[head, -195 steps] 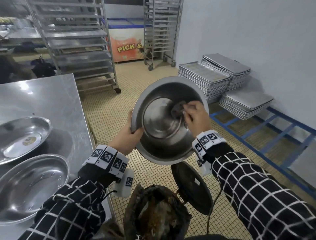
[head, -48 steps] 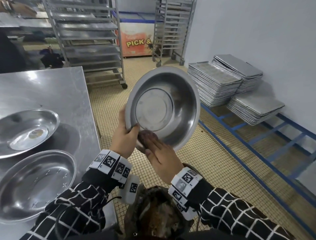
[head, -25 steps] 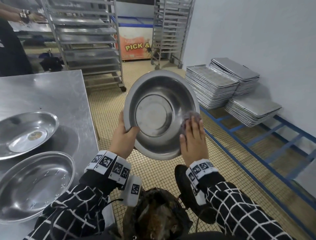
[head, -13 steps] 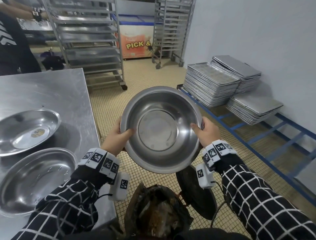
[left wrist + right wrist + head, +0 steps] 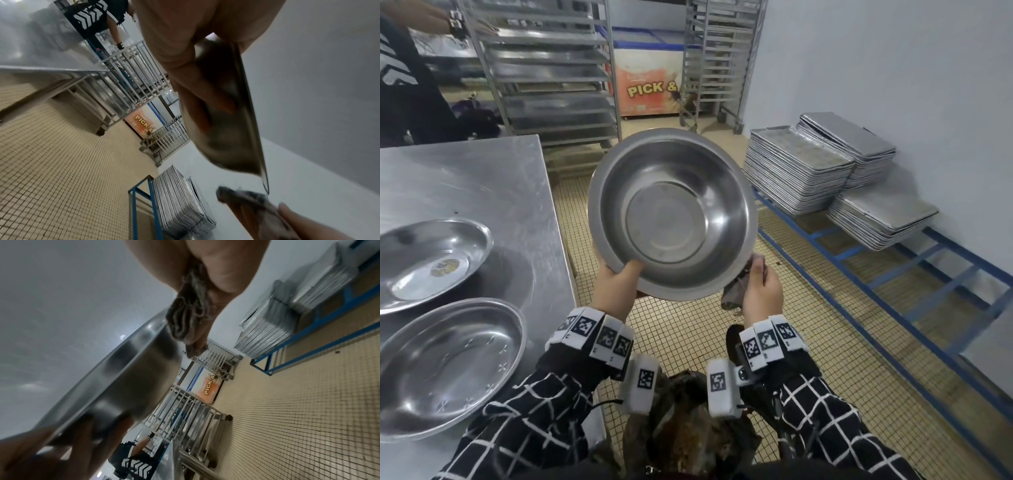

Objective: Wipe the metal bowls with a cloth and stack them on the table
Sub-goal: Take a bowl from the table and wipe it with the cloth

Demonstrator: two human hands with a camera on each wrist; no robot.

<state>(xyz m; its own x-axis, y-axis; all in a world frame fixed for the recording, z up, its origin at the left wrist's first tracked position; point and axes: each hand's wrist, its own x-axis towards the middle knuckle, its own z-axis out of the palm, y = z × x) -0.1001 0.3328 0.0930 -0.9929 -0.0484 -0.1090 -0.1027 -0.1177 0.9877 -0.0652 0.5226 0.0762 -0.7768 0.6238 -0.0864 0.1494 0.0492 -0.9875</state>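
A deep round metal bowl (image 5: 671, 216) is held up over the tiled floor, its inside tilted toward me. My left hand (image 5: 618, 286) grips its lower left rim, thumb inside and fingers (image 5: 205, 104) behind on the bowl's outside (image 5: 224, 134). My right hand (image 5: 760, 294) holds a bunched grey-brown cloth (image 5: 739, 291) against the lower right rim. In the right wrist view the cloth (image 5: 189, 314) hangs from the palm beside the bowl's wall (image 5: 131, 369). Two shallow metal dishes, a far dish (image 5: 428, 263) and a near dish (image 5: 445, 363), lie side by side on the steel table (image 5: 482, 185) at left.
Stacks of baking trays (image 5: 798, 168) sit on a blue frame (image 5: 893, 284) along the right wall. Wheeled tray racks (image 5: 544, 68) and an orange freezer (image 5: 647, 89) stand at the back. Another person (image 5: 404, 85) is at the far left. A dark bin (image 5: 688, 425) is below my hands.
The bowl has tipped up toward me. My right hand left the right rim and dropped to the lower right edge with the cloth. My left hand slid to the bottom rim.
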